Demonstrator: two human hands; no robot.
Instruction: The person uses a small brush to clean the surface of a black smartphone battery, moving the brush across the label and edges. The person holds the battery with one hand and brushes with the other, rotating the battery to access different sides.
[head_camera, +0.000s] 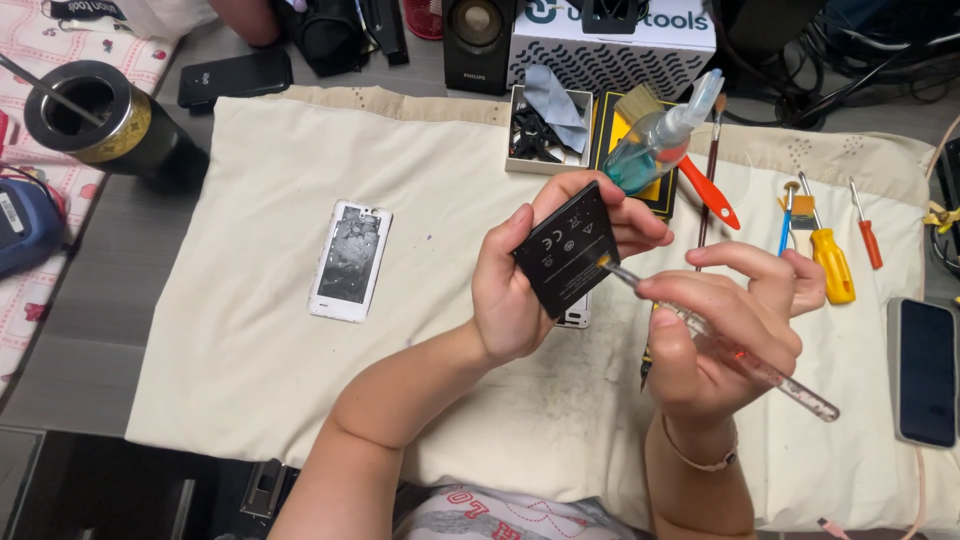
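Holding a flat black battery (567, 250) above the centre of the cream cloth (240, 330), the left hand (520, 285) pinches it between thumb and curled fingers, printed face toward the camera. The right hand (725, 330) is closed in a pen grip around a clear-handled brush (715, 335); its yellowish tip touches the battery's edge at 3 o'clock. The handle's far end projects past the palm toward 4 o'clock.

Partly hidden under the battery and left hand, a white phone body (575, 316) shows only one corner. What the right palm covers on the cloth cannot be made out.

At 9 o'clock from the battery, a white phone back cover (350, 260) lies flat, inner side up. At 12 o'clock stands a small open box (545, 128) of black parts with a grey cloth in it. At 1 o'clock, a spray bottle (655, 140) of blue-green liquid lies tilted over a yellow-and-black case. At 2 to 3 o'clock lie a red-handled tool (708, 192), a thin long brush, a yellow-handled screwdriver (830, 262) and an orange-handled screwdriver (868, 240). A dark phone (925, 372) lies at 4 o'clock, cut off at the frame edge. A black cylinder (90, 110) stands at 10 o'clock, off the cloth.
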